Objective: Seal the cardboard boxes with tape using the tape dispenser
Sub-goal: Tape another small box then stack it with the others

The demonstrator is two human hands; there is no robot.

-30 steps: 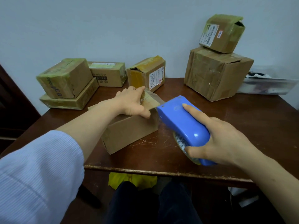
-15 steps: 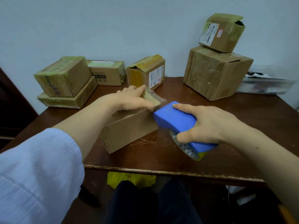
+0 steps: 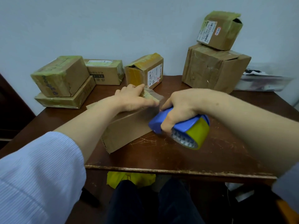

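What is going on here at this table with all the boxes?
A person is taping a cardboard box near the front edge of the table. The left hand presses flat on its top, over the tape. The right hand grips the blue tape dispenser at the box's right end. Other boxes stand along the wall.

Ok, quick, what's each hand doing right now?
Left hand: open, fingers flat, pressing down on the cardboard box.
Right hand: closed around the blue tape dispenser.
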